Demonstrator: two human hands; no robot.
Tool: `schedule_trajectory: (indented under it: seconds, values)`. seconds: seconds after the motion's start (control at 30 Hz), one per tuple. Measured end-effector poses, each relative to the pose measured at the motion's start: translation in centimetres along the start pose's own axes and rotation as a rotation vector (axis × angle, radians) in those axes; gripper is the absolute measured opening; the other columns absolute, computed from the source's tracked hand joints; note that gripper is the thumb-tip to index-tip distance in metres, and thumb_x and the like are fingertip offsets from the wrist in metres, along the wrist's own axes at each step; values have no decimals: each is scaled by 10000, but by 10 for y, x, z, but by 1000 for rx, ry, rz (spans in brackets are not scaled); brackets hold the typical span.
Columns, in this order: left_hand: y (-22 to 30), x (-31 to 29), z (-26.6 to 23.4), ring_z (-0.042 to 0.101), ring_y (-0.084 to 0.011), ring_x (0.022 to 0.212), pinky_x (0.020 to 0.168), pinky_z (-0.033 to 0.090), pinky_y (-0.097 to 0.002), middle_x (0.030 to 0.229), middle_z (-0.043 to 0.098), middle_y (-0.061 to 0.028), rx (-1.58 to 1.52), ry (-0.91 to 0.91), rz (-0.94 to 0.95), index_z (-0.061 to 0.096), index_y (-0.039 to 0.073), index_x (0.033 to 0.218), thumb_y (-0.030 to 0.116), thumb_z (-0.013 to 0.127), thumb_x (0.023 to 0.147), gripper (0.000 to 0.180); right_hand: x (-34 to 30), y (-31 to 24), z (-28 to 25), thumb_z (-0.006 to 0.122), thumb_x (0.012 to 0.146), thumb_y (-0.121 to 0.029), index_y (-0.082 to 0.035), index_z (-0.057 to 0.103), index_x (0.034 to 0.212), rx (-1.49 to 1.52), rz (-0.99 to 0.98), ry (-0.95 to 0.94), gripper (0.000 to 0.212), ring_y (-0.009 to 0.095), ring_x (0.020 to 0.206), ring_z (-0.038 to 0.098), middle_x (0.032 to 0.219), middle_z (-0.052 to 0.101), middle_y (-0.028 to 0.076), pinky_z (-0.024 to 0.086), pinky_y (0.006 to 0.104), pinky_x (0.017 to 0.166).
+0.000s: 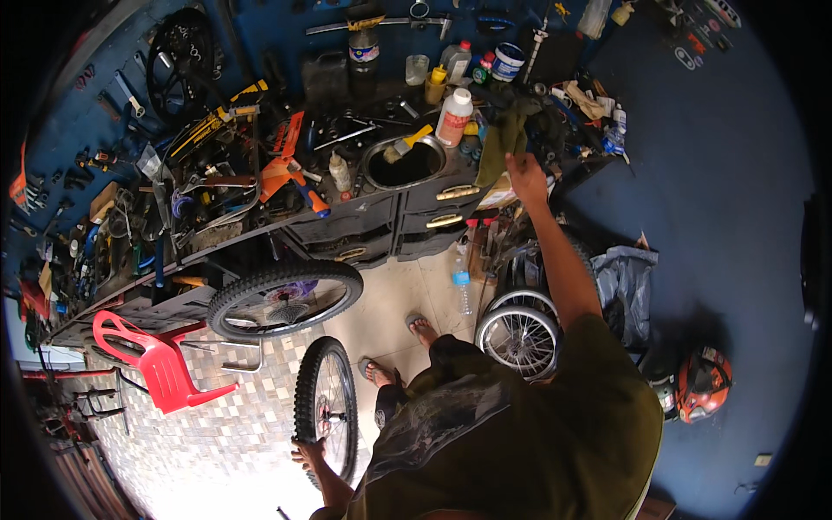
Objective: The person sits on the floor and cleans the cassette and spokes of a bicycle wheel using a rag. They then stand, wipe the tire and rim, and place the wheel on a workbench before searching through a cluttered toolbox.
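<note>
My left hand grips the knobbly tyre of a bicycle wheel, which stands upright on the tiled floor beside my feet. With my right arm stretched out over the workbench, my right hand is closed on an olive-green cloth that hangs over the bench's front edge. Just left of the cloth are a white bottle with a red label and a round metal basin of dark liquid, with a yellow-handled brush across its rim.
A second wheel juts out below the cluttered bench. Left of it stands a red plastic chair. More wheels, a clear plastic bottle, a dark plastic bag and an orange helmet are on the right.
</note>
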State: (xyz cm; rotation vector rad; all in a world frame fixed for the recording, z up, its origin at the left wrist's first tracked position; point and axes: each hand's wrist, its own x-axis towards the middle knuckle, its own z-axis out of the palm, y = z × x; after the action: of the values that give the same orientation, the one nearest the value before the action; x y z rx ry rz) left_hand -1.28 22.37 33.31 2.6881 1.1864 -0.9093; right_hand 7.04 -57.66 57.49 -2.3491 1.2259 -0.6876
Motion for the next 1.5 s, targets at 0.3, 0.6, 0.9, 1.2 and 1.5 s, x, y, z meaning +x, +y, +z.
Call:
schedule_trajectory:
  seconds: [0.3,0.6,0.9,1.2,1.5]
  values:
    - [39,-63,31,-167,-503,1466,1109,148,-710,1613,-193,-233,-538,24,-482,-120,108,1572,864,496,741,1281,141,84,75,600,906,-386,-65,691,1155,-225,-414,12,417,325,953,686,1000,729,135,543,431,855]
    - [21,-91,74,-63,-650,1391,1137,257,-629,1583,-38,-324,-679,609,-347,-47,2,1549,401,840,688,1299,156,-11,6,529,956,-351,-48,574,1331,-412,-444,-122,484,303,1144,583,1236,648,163,436,398,1022]
    - [-7,-108,83,502,-449,1242,982,450,-570,1356,477,-245,-1287,279,-884,206,179,1500,341,862,671,1069,-13,-192,-118,570,907,-504,-79,544,1377,-420,-775,-450,634,358,1275,471,1317,586,211,357,447,1079]
    - [-96,-110,111,590,-475,1113,928,498,-536,1237,535,-289,-1265,279,-566,190,167,1502,298,821,682,1043,-149,-190,-65,613,890,-488,-101,560,1353,-499,-1081,-985,605,414,1243,496,1277,592,256,380,466,1043]
    - [-148,-151,121,611,-476,1069,889,513,-552,1180,575,-260,-977,147,-330,261,211,1460,295,805,671,962,-204,-77,55,670,881,-359,-56,700,1097,-734,-1126,-1322,373,347,951,686,1030,716,197,506,435,840]
